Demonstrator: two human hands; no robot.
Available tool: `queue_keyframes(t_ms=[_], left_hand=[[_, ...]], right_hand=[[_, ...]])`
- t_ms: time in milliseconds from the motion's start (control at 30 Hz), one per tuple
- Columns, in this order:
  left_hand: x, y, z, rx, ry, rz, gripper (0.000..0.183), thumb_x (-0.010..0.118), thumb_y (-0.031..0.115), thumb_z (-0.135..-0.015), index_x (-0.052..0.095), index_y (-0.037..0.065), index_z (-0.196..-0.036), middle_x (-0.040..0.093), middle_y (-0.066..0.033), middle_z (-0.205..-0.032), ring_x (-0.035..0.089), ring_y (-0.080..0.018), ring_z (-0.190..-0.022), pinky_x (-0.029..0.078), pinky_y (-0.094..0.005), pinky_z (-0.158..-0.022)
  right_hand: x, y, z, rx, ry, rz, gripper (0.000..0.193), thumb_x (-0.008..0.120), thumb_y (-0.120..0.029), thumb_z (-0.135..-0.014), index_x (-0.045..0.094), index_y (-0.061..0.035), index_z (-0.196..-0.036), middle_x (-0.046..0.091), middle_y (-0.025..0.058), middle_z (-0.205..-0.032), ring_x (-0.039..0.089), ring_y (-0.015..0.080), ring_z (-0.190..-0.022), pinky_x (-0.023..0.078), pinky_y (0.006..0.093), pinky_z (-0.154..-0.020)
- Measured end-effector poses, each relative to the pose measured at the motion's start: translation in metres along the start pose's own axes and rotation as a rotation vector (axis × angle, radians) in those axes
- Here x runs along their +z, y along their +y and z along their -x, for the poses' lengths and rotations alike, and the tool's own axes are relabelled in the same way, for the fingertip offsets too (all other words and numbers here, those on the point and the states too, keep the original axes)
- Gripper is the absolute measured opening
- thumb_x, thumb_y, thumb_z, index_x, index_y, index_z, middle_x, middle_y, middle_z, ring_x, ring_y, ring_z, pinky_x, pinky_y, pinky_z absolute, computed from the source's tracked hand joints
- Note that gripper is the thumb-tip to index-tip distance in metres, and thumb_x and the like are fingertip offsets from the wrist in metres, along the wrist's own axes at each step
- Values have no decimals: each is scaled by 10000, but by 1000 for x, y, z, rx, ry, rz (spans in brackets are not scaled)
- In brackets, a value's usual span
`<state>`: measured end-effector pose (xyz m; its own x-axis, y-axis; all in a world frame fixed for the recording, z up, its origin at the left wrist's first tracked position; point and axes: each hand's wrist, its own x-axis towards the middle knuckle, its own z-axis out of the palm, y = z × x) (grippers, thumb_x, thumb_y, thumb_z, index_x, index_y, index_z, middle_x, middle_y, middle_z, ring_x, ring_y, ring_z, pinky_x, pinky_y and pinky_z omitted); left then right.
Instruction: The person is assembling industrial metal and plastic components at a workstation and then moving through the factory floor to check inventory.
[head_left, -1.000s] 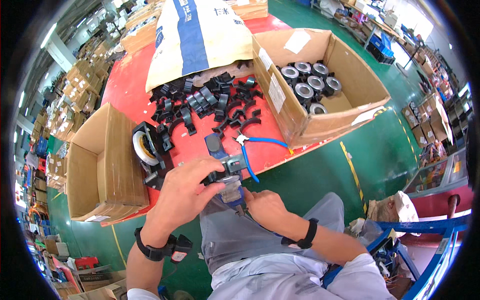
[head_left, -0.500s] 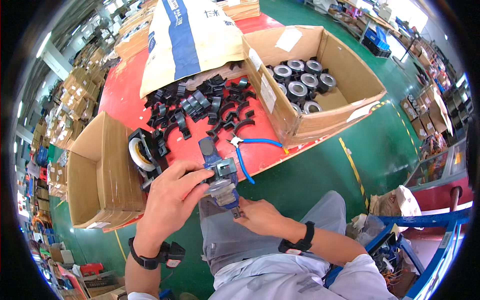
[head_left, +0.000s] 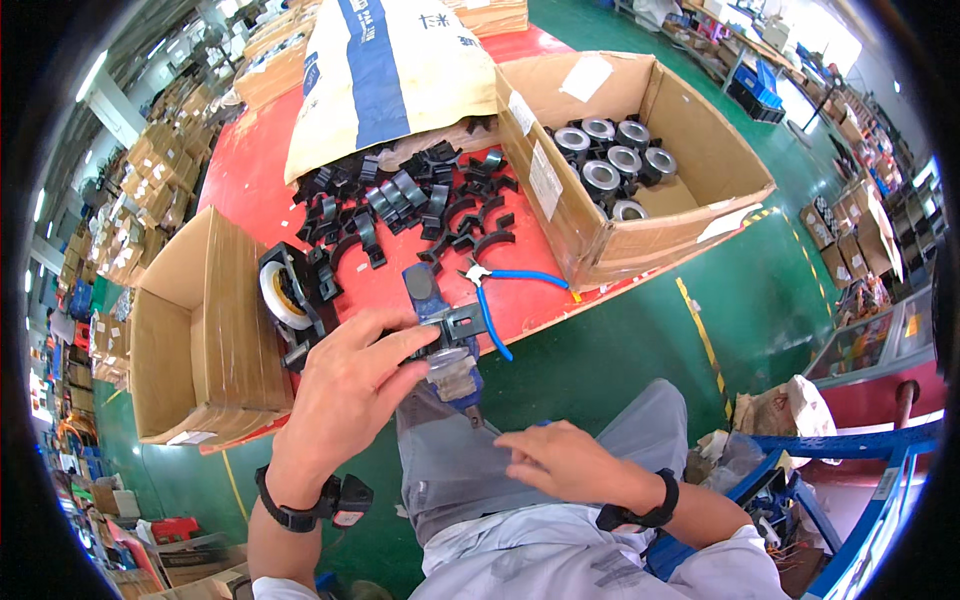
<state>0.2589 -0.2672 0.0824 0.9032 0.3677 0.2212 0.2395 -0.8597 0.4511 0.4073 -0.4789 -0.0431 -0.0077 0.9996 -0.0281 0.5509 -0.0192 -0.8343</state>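
A small blue bench vise (head_left: pixel 468 392) sits at the table's front edge. A dark, bracket-like part (head_left: pixel 462 323) lies at its jaws, above a shiny round metal piece (head_left: pixel 449 362). My left hand (head_left: pixel 358 385) pinches the dark part's left end between thumb and fingers, which hide some of it. Over my lap, to the right of the vise's lower end, my right hand (head_left: pixel 572 460) is open and apart from it, fingers loosely stretched. Blue-handled cutting pliers (head_left: pixel 484 285) lie on the table just right of the vise.
Loose black curved clips (head_left: pixel 400 200) are heaped on the red table (head_left: pixel 385 295), beside a large sack (head_left: pixel 400 80). A carton (head_left: pixel 590 245) at right holds several metal-ringed parts (head_left: pixel 625 160). At left stand another carton (head_left: pixel 235 360) and a tape dispenser (head_left: pixel 290 300).
My right hand has let go of the vise's lower end and moved right, its fingers opening. My left hand stays at the dark part, which sits at a slightly different angle.
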Motion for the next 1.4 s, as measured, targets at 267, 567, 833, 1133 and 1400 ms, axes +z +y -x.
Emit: queue_keyframes(t_ms=[267, 567, 833, 1133, 1400], left_hand=[[-24, -26, 72, -220, 567, 230, 492, 690, 69, -754, 548, 14, -1222, 510, -162, -1304, 513, -273, -1177, 407, -353, -981], [34, -76, 139, -502, 594, 139, 276, 659, 34, -773, 637, 18, -1047, 467, -202, -1357, 449, -342, -1266, 338, -403, -1050], [49, -108, 128, -496, 612, 288, 311, 696, 87, -779, 614, 19, -1072, 455, -199, -1347, 463, -334, -1244, 361, -402, -1031], [49, -94, 124, -555, 671, 451, 215, 651, 73, -809, 649, 14, -1016, 508, -188, -1291, 501, -317, -1202, 382, -386, -1005], [57, -96, 120, -642, 767, 510, 157, 596, 92, -882, 675, -11, -972, 546, -170, -1252, 556, -245, -1115, 442, -338, -920]], right_hand=[[15, -66, -34, -237, -170, -15, 361, 593, -257, -889, 540, -50, -1180, 604, 141, -899, 604, 327, -819, 475, 408, -738], [77, -99, -191, -195, 414, -410, 299, 571, -196, -908, 564, 25, -1109, 580, 169, -970, 600, 275, -815, 480, 369, -707], [97, -75, -248, -74, 460, -82, 388, 475, -299, -950, 657, 24, -836, 619, 198, -909, 570, 377, -879, 445, 441, -802], [76, -92, -242, 47, 321, -349, 266, 637, -230, -854, 660, 34, -834, 599, 146, -922, 597, 238, -859, 463, 338, -750], [68, -115, -98, 80, 19, -564, 139, 667, -131, -843, 668, 5, -875, 578, 57, -998, 546, 111, -861, 428, 245, -732]])
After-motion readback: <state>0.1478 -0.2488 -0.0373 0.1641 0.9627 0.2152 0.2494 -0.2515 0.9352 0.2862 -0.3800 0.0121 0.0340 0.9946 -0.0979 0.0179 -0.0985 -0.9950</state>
